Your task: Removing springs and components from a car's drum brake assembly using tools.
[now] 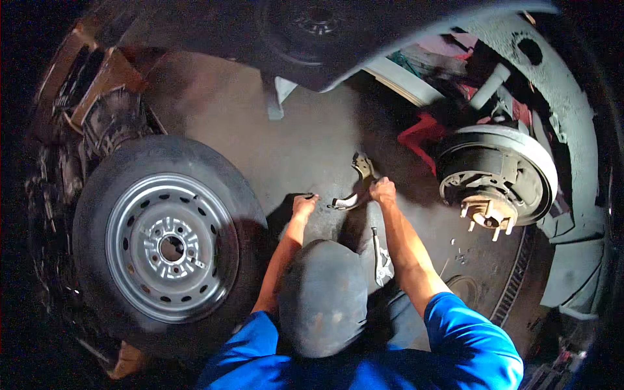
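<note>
My right hand (383, 190) is closed on a curved metal brake shoe (363, 168), which is held above the floor in front of me. The shoe's arc bends down and left toward my left hand. My left hand (304, 207) is closed, its fingers pinched by a small dark piece too small to name. A gap separates that hand from the shoe. Between my right forearm and my grey-clad knee (323, 299) is a slim silver metal part (378, 257) with a long dark stem. Whether it rests on the floor or against my leg, I cannot tell.
A steel wheel with a black tyre (172, 250) stands close on my left. At right is an exposed wheel hub (487, 211) with protruding studs and a round backing plate (520, 175). A red metal support (419, 136) is behind it. Dark bodywork (305, 39) overhangs ahead.
</note>
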`<state>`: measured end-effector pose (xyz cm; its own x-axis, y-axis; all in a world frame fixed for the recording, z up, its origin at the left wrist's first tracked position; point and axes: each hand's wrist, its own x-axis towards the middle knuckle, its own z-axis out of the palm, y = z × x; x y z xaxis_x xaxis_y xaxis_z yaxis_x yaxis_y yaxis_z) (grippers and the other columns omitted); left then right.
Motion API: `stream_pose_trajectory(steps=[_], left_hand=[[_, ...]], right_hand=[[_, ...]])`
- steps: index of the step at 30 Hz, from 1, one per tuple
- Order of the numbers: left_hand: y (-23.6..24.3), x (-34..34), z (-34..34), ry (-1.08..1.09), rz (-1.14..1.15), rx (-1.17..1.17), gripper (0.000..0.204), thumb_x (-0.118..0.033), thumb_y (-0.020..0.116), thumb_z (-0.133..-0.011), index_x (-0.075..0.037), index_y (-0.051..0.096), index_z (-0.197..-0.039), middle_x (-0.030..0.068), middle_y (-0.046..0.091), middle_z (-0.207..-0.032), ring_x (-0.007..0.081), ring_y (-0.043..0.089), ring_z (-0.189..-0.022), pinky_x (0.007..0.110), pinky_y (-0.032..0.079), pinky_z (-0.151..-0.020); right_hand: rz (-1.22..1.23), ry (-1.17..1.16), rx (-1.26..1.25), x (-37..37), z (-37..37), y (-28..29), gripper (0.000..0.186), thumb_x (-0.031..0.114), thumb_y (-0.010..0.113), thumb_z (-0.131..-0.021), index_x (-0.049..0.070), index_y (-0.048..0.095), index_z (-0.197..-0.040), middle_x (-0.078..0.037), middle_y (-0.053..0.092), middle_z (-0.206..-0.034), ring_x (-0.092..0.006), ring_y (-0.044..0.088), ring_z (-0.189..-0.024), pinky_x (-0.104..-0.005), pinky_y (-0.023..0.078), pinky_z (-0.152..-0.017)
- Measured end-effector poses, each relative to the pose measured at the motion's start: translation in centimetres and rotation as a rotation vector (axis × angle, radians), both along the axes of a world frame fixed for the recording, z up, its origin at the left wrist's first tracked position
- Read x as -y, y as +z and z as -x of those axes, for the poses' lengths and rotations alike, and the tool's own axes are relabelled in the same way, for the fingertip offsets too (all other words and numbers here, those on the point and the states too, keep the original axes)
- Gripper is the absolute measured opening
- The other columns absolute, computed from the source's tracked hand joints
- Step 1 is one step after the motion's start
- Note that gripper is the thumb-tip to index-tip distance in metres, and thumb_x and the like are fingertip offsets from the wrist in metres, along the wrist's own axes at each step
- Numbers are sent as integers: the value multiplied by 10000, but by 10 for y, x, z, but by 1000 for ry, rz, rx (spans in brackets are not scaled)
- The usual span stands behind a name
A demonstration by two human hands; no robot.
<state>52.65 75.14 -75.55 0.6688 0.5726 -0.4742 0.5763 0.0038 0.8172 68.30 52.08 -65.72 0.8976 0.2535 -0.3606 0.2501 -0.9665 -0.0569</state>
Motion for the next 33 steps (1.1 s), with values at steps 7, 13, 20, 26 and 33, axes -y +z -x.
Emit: stream_pose_trajectory(steps=[7, 13, 20, 26, 33], left_hand=[[9, -44, 14, -268, -363, -305, 622, -547, 684, -832, 25, 687, -1075, 240, 611, -1246, 384, 579, -1174, 433, 470, -980], [32, -8, -31, -458, -606, -421, 553, -476, 739, -824, 34, 682, -1029, 220, 645, -1191, 316, 594, -1176, 441, 458, -997], [33, 33, -33, -10, 367, -193, 190, -246, 751, -852, -93, 664, -779, -34, 433, -569, 73, 311, -412, 273, 235, -363], [13, -19, -37, -189, -173, -90, 343, -209, 719, -871, 64, 685, -1076, 191, 704, -1113, 304, 651, -1039, 391, 460, -955], [37, 9, -48, -112, -212, -13, 453, -308, 751, -864, 73, 677, -1097, 206, 684, -1167, 285, 647, -1080, 368, 465, -961]], right_hand=[[-453, -425, -298, -42, 89, 3, 704, 621, 432, -929, -9, 713, -1064, -275, 641, -1169, -406, 592, -1151, -429, 453, -1021], [-546, -655, -278, -43, 85, -29, 468, 405, 553, -891, -10, 704, -1047, -211, 650, -1205, -380, 583, -1185, -433, 441, -1033], [-443, -713, -78, -60, 91, -35, 359, 304, 556, -857, 14, 742, -958, -174, 694, -1104, -357, 674, -1001, -405, 533, -900], [-637, -778, -109, -96, 89, -16, 331, 362, 594, -872, 79, 764, -890, -137, 729, -979, -314, 691, -967, -400, 536, -906], [-707, -612, -434, 21, 142, -34, 437, 480, 628, -909, 63, 760, -925, -65, 746, -854, -184, 668, -751, -353, 511, -709]])
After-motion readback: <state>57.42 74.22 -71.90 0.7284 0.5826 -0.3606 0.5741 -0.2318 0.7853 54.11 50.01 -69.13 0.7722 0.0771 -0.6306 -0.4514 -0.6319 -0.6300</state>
